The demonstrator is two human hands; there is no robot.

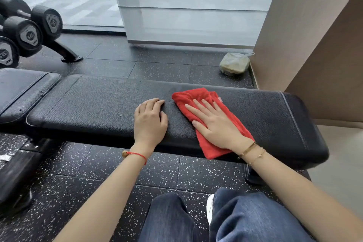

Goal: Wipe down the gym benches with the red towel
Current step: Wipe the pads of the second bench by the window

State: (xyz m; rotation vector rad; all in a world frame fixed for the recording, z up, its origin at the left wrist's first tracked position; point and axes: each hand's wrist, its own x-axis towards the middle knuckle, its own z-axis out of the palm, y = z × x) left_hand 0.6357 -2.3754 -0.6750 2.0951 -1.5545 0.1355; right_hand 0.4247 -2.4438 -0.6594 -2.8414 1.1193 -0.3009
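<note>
A right hand (215,124), fingers spread flat, presses a red towel (208,122) onto the black bench pad (98,108). The left hand (150,118) braces beside it, fingers loosely curled, empty. Uneven pressure could bunch the towel beneath those fingers.

Both bare forearms reach forward side by side, the left hand (150,120) resting palm down with its fingers loosely bent at the knuckles, the right hand (215,125) lying flat just beside it, fingers straight and spread, angled toward the left.
</note>
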